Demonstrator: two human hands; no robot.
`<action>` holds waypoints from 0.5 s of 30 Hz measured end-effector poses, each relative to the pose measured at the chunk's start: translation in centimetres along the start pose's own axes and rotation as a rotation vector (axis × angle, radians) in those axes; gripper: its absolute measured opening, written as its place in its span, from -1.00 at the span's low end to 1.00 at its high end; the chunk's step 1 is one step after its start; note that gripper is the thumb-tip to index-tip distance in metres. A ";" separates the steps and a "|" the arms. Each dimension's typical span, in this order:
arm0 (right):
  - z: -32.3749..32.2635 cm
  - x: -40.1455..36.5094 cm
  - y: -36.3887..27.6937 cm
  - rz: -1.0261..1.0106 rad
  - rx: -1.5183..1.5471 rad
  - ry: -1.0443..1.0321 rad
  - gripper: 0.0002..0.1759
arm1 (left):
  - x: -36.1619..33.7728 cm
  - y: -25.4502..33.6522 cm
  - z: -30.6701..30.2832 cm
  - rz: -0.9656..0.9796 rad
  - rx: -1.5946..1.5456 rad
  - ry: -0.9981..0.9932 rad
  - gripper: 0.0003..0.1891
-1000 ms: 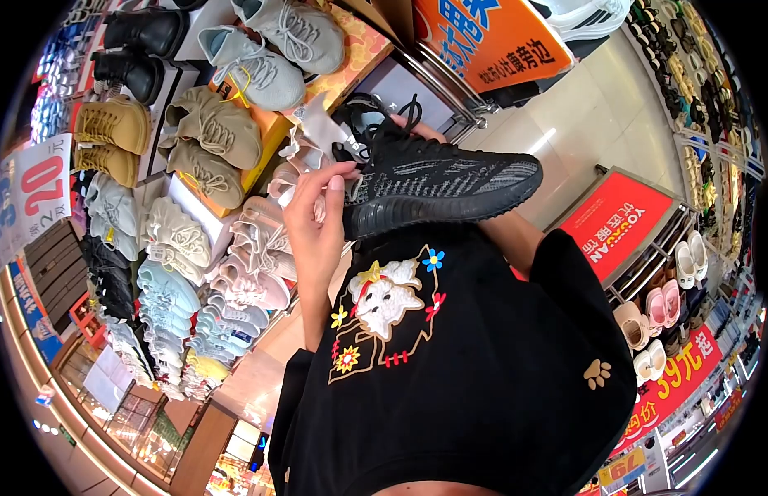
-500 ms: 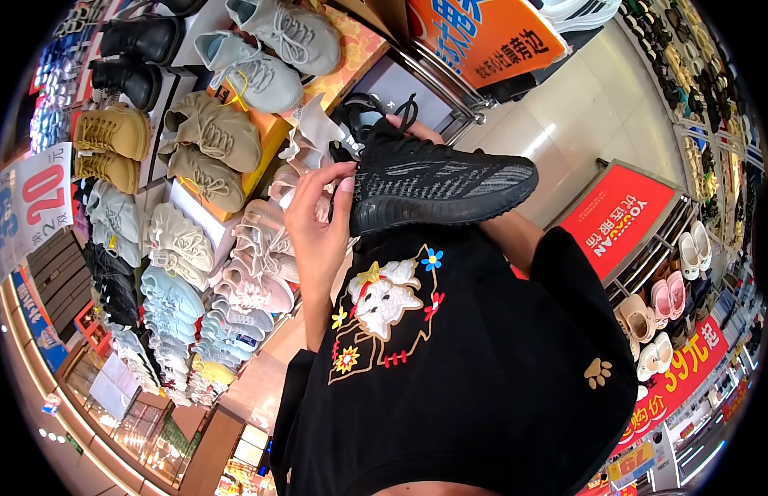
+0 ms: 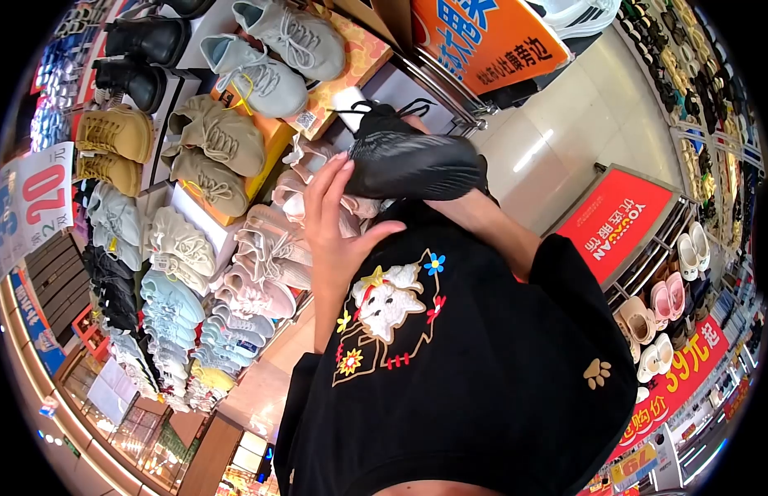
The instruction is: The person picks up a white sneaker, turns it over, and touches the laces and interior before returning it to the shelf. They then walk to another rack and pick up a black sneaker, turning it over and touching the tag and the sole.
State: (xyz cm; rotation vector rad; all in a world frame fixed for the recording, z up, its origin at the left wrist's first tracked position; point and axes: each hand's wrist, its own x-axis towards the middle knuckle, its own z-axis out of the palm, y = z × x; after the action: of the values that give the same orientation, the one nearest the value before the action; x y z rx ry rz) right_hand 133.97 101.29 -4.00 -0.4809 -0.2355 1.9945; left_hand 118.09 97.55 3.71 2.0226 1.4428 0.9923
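A black lace-up sneaker [image 3: 417,165] is held in front of my chest, tilted so that its ridged lower side faces me. Its loose black laces stick up at the far edge. My right hand [image 3: 415,124] grips it from behind; most of that hand is hidden by the shoe, with a bit of finger showing beyond it and the wrist below. At the shoe's left end, my left hand [image 3: 336,219] is open, fingers long and fingertips at the edge, thumb spread away. Pale pink sneakers [image 3: 268,244] stand just left of this hand.
Rows of shoes fill the display on the left, with beige sneakers [image 3: 214,136], grey sneakers [image 3: 264,78] and tan boots [image 3: 115,136]. An orange sign [image 3: 491,41] stands on a metal rack ahead. To the right are a red sign [image 3: 619,219] and racked pink clogs [image 3: 669,293].
The sneaker has rolled, from its knit side showing to its ridged lower side showing. My left hand's fingers have straightened and its thumb has come away from the shoe.
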 end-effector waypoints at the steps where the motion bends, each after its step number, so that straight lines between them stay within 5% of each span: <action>1: 0.7 0.2 -0.4 0.108 0.045 0.223 -0.62 | -0.2 -0.3 0.2 0.034 0.049 -0.039 -0.07; 2: 1.1 0.4 -0.4 0.216 0.090 0.445 -0.58 | -0.4 -0.6 0.7 0.035 0.053 -0.040 -0.07; 4: 0.2 1.0 0.6 0.136 -0.060 0.479 -0.57 | -1.1 -1.5 1.7 -0.248 -0.157 0.068 0.13; 6: 1.0 0.3 -0.5 0.192 -0.295 0.465 -0.62 | -2.1 -2.9 1.6 -0.270 -0.134 0.078 0.19; 8: 2.3 -0.3 -1.7 0.217 -0.425 0.356 -0.62 | -2.2 -3.4 1.4 -0.460 -0.645 0.257 0.08; 12: 4.7 -1.2 -3.8 0.281 -0.598 0.167 -0.58 | -2.1 -5.3 1.1 -0.534 -0.851 0.396 -0.23; 15: 5.4 -1.5 -5.2 0.115 -0.774 0.053 -0.61 | -2.0 -4.5 1.3 -0.673 -1.030 0.433 -0.29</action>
State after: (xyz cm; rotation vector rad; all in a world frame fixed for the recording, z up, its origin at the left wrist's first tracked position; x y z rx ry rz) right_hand 136.46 102.58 3.18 -1.0464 -0.9794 1.9459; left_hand 115.94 97.27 -0.91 0.5629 1.2365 1.4577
